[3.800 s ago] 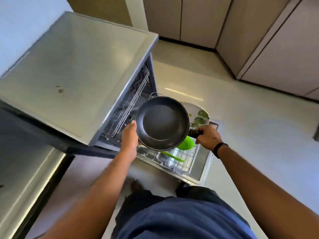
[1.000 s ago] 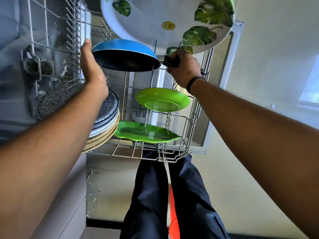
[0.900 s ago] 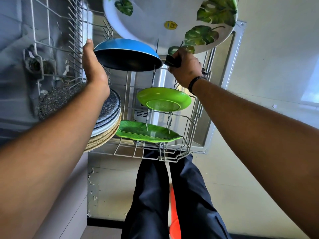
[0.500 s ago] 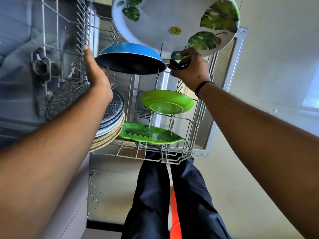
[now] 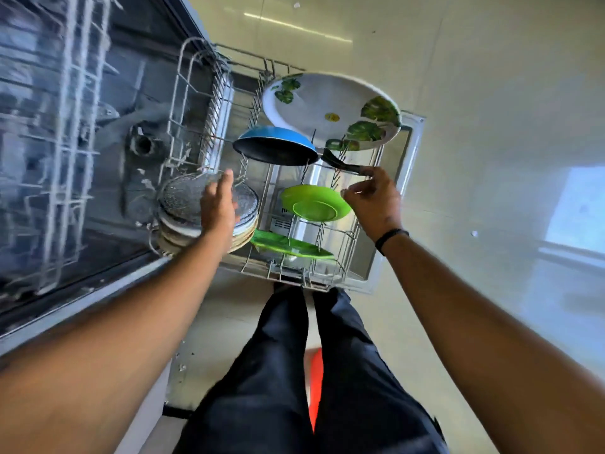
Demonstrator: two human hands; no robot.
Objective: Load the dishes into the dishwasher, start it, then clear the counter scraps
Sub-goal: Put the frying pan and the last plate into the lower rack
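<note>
- Both hands have come back off the frying pan [image 5: 276, 146], now left standing in the lower rack [image 5: 291, 273]; the view has swung out too.
- Nearest the rack's front edge, a flat green leaf-shaped dish [image 5: 289, 244].
- Left hand [image 5: 217, 204], fingers straight and holding nothing, hovers over the speckled plate stack [image 5: 183, 204] at the rack's left.
- Right hand [image 5: 373, 199], fingers loosely curled and empty, just beside the pan's black handle [image 5: 340, 163].
- Mid-rack, a round green plate [image 5: 316, 203]; behind it the pan on edge, blue outside, black inside.
- At the rack's far end, a white leaf-printed platter [image 5: 330, 109].

Pale floor [image 5: 491, 93], dark trousers [image 5: 278, 371]
</note>
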